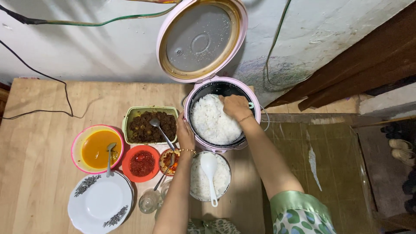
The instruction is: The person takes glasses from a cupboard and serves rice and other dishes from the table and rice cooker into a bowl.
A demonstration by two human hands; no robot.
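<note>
Head view: right hand (236, 106) reached into pink rice cooker (253, 100), grip closed on something hidden, over white rice (212, 121). Left hand (185, 135) lay flat against cooker's outer wall, fingers open, gripping nothing. Bowl of rice (222, 178) with white spoon (209, 170) sat just below on counter (39, 164).

**Rice cooker at the table's back edge**

The rice cooker (222, 115) stands at the table's (39, 190) back edge, right hand (236, 106) in it, left hand (185, 135) on its left wall. Before it sits the rice bowl (210, 177). Left lie 4 dishes; 1 plate (100, 202) nears the front edge.
</note>
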